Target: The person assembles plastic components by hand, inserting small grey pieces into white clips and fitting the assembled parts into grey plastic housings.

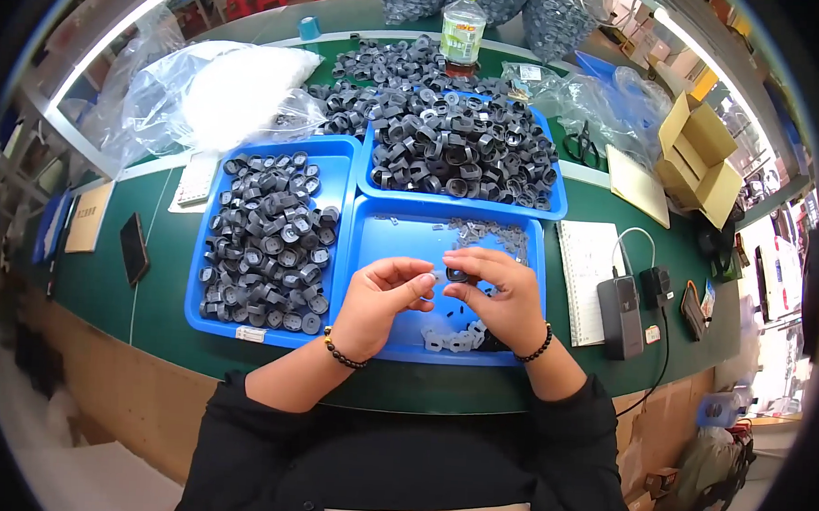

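Note:
Both hands meet above the front blue tray [364, 244]. My right hand [504, 292] pinches a small black plastic part [456, 276] between thumb and fingers. Close beside it, my left hand [382, 302] has thumb and forefinger pressed together at a tiny pale translucent piece [439, 277]. Below the hands in this tray lie white clip-like pieces [456, 338] and a few small black bits. Small translucent pieces [493, 234] are scattered near its far right corner, partly behind my right hand.
A left blue tray [196, 283] holds many dark round caps; a far blue tray [562, 206] is heaped with dark parts. More parts pile behind, near a bottle [462, 34]. Around stand a notebook [582, 272], grey power bank [619, 315], scissors [581, 146], phone [135, 248] and open carton [697, 158].

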Available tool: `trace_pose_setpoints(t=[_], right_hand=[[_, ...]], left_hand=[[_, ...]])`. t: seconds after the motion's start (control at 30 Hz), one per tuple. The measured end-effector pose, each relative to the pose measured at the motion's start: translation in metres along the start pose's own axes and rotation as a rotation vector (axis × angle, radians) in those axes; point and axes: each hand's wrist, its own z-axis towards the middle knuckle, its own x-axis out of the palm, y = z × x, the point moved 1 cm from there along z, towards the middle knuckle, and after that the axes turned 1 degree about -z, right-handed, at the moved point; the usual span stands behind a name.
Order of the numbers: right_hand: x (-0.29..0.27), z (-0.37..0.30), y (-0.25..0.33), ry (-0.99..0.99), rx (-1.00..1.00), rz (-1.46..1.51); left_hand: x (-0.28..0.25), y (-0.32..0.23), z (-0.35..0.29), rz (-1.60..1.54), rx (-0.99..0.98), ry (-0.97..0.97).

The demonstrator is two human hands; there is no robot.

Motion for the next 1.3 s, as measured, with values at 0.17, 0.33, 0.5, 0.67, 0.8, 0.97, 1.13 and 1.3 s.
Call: trace_pose_setpoints(t=[0.17,0.33,0.5,0.67,0.8,0.97,1.13,1.3], right_hand=[[0.004,-0.003,0.001,-0.045,-0.139,-0.124],[0.007,-0.006,0.001,-0.097,-0.077,-0.061],[0.008,-0.005,0.001,-0.085,-0.191,-0.173],[0.010,-0.006,0.001,-0.093,-0.191,-0.178],[0.009,-0.006,0.002,-0.078,-0.217,-0.178],[0.010,-0.005,0.003,-0.062,-0.262,-0.211],[0.010,-0.005,0.006,-0.065,-0.310,-0.227],[0.011,-0.006,0.000,-0.032,-0.401,-0.327]], left_hand=[[-0.001,0.001,0.000,-0.018,0.018,0.006],[-0.002,-0.001,-0.002,0.044,0.055,0.046],[0.004,-0.002,-0.005,0.143,0.095,0.041],[0.001,-0.001,-0.004,0.178,0.107,0.053],[-0.003,-0.002,0.000,0.156,0.025,0.085],[-0.005,-0.005,0.004,0.070,-0.193,0.163],[-0.005,0.000,0.002,0.036,-0.164,0.198],[0.003,0.007,-0.001,0.112,0.015,0.169]])
